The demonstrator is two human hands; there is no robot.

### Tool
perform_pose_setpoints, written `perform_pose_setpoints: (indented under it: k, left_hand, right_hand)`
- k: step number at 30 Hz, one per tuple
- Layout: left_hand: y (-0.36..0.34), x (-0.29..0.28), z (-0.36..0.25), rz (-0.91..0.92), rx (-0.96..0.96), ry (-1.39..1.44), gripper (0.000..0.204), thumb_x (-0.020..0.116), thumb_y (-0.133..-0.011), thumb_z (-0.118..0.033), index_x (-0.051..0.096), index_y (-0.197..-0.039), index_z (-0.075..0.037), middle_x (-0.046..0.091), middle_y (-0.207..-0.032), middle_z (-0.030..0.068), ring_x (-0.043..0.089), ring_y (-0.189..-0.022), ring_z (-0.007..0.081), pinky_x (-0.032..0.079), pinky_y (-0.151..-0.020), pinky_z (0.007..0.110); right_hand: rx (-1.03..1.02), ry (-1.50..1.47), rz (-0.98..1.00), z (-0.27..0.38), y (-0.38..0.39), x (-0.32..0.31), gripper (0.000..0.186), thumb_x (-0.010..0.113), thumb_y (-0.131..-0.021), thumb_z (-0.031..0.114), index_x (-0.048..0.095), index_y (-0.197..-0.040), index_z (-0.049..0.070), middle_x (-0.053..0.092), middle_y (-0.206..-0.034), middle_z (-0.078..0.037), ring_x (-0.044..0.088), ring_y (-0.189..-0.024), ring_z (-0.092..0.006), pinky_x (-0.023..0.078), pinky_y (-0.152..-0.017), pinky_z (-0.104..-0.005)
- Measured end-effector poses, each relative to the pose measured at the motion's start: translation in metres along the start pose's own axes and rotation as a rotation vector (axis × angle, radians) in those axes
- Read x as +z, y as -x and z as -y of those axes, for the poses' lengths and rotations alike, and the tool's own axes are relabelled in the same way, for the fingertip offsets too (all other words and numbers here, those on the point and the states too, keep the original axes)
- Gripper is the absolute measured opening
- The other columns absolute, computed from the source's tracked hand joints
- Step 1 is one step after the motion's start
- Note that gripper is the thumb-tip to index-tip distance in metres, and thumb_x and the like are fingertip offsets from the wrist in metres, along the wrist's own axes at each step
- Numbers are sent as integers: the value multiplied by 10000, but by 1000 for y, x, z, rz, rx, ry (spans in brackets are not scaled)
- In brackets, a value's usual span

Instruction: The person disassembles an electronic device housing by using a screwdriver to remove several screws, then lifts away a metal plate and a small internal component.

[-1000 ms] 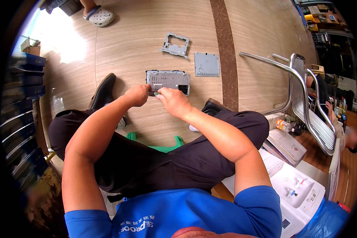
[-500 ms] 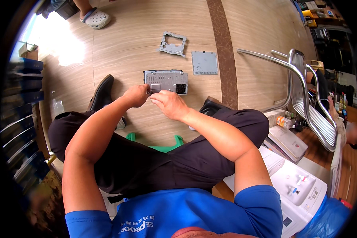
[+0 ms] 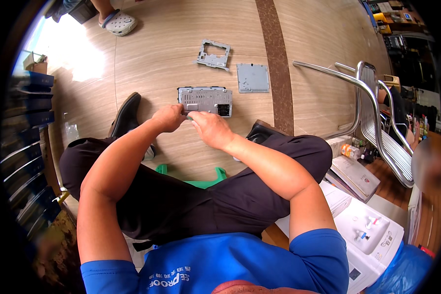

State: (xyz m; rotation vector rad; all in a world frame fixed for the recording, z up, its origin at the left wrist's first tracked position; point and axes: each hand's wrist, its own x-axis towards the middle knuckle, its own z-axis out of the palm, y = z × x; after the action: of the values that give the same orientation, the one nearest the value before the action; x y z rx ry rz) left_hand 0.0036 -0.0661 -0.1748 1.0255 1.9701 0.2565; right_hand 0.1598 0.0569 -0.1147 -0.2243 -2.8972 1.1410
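A grey metal box like a car stereo [image 3: 208, 97], with slots, raised panels and a black connector socket at its right, rests on the floor in front of me. My left hand [image 3: 168, 118] is closed at its near left corner. Against it, my right hand [image 3: 211, 128] is bent in a pinch, fingertips meeting the left ones. A small greenish bit shows between the fingertips; what it belongs to is hidden. Beyond the box lie a grey metal frame [image 3: 225, 59] with a rectangular opening and, to its right, a flat grey cover plate [image 3: 253, 78].
Around a green plastic stool [image 3: 206, 184] spread my legs, a dark shoe [image 3: 127, 115] at left. A chrome chair [image 3: 362, 88] stands right, above a white water dispenser [image 3: 372, 230]. Blue bins [image 3: 36, 119] line the left. Another person's foot in a white clog [image 3: 118, 23] is far left.
My right fingertips have shifted slightly at the left hand, and a greenish bit now shows between them. The box, frame and plate stay put.
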Motion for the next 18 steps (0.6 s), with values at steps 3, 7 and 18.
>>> perform_pose_setpoints:
  k: [3,7,18]
  left_hand:
    - [-4,4,4,-33,21,-13,327,606,-913,-290,638,-1124,-42,691,-1078,221,646,-1038,388,504,-898,455]
    - [-1,2,0,-28,27,-17,319,605,-915,-282,636,-1126,-46,695,-1069,216,651,-1027,391,510,-885,454]
    - [2,-2,-5,13,18,-7,318,600,-921,-277,633,-1141,-51,690,-1080,220,644,-1043,391,502,-906,461]
  right_hand:
    - [-41,-65,-30,-4,2,3,185,572,-941,148,627,-1069,26,666,-899,-196,656,-845,-391,528,-730,-477]
    - [-3,-166,16,-2,2,1,207,590,-934,133,654,-1106,37,671,-928,-200,657,-863,-387,531,-746,-453]
    - [224,-197,-23,-8,-6,-3,224,676,-895,200,675,-1040,28,688,-824,-185,672,-779,-369,530,-689,-417]
